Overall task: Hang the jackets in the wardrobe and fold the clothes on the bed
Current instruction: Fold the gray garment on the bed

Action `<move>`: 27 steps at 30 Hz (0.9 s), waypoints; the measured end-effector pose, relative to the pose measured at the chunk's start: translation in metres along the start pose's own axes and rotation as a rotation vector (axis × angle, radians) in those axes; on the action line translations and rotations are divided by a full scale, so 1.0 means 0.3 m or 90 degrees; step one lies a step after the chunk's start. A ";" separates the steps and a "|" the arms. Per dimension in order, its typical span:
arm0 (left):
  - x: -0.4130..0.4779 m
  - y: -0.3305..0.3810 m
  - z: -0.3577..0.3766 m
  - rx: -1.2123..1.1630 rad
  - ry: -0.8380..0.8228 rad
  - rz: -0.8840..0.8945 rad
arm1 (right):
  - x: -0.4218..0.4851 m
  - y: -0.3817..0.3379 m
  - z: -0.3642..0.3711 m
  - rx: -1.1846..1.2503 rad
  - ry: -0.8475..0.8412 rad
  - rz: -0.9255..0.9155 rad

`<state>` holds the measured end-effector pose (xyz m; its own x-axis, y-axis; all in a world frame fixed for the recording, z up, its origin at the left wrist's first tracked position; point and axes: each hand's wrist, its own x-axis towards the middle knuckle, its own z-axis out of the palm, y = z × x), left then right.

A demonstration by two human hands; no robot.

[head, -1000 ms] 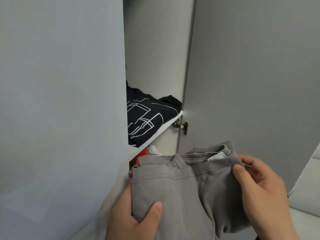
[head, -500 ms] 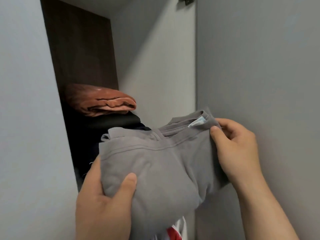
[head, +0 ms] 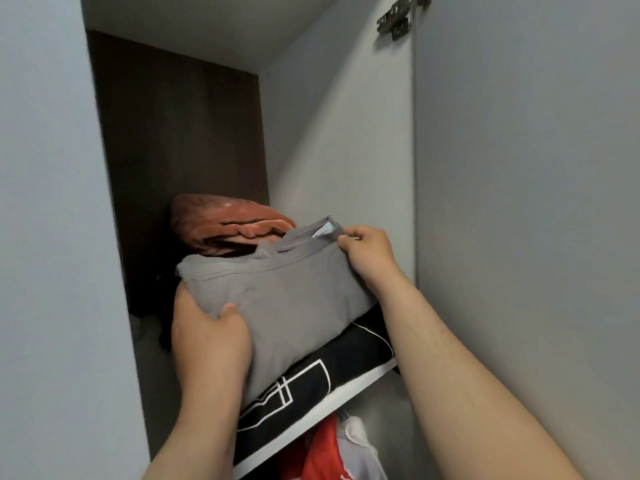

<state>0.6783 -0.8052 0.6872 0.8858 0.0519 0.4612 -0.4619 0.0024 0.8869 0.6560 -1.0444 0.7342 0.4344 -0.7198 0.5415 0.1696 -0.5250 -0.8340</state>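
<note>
- We see the folded grey garment [head: 287, 306] held at the mouth of the wardrobe's upper compartment, above the white shelf [head: 346, 398].
- Its neck edge, with a small pale label [head: 323, 231], points away from us into the wardrobe and towards the upper right. The folded bulk runs back towards us and down to the left.
- We read its long axis as that diagonal, from near left to far right, and it lies roughly flat with the far end a little higher.
- Its underside lies on a black garment with white line print [head: 311, 379], which rests on the shelf.
- The left hand [head: 207, 344] grips the near left corner. The thumb is curled over the top, and the fingers go under the cloth, where we cannot see them.
- The right hand [head: 370, 252] pinches the far right corner just beside the label, thumb on top.
- The garment thus spans between the two hands, left hand nearer us and lower, right hand farther and higher.
- Behind the grey garment lies a rust-brown folded cloth [head: 221, 220], touching or just beside its far edge.
- Below the shelf we see red and white clothes [head: 325, 452].
- The open wardrobe door [head: 519, 202] stands at the right.
</note>
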 end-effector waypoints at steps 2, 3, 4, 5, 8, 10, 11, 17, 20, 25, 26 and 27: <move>-0.002 -0.030 0.010 0.024 -0.025 -0.036 | 0.003 0.072 0.025 -0.022 -0.033 0.041; -0.005 -0.043 0.015 0.023 -0.036 -0.057 | 0.003 0.100 0.030 -0.026 -0.041 0.059; -0.007 -0.054 0.018 0.017 -0.044 -0.082 | -0.001 0.123 0.030 -0.024 -0.052 0.086; -0.008 -0.063 0.021 0.006 -0.050 -0.109 | -0.004 0.143 0.027 -0.024 -0.072 0.112; -0.001 -0.072 0.027 -0.027 -0.056 -0.169 | -0.017 0.168 0.009 -0.078 -0.168 0.192; 0.004 -0.072 0.028 -0.033 -0.053 -0.169 | -0.016 0.163 -0.005 -0.090 -0.163 0.190; 0.007 -0.075 0.029 -0.027 -0.055 -0.161 | -0.009 0.163 -0.010 -0.091 -0.139 0.175; -0.011 -0.064 0.037 0.153 -0.078 -0.126 | -0.014 0.188 -0.006 -0.309 -0.175 0.088; -0.049 -0.017 0.018 0.373 -0.008 0.134 | -0.045 0.176 0.000 -0.402 -0.127 0.008; -0.056 0.006 0.053 0.567 -0.235 0.281 | -0.089 0.086 0.036 -0.375 -0.281 -0.093; -0.054 -0.013 0.058 0.596 -0.286 0.244 | -0.102 0.090 0.043 -0.400 -0.337 -0.072; -0.052 -0.035 0.060 0.593 -0.320 0.206 | -0.112 0.103 0.050 -0.424 -0.385 -0.050</move>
<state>0.6701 -0.8240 0.6712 0.7446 -0.4971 0.4455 -0.6470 -0.7017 0.2984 0.6599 -1.0296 0.6887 0.8662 -0.4081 0.2885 -0.2479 -0.8521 -0.4610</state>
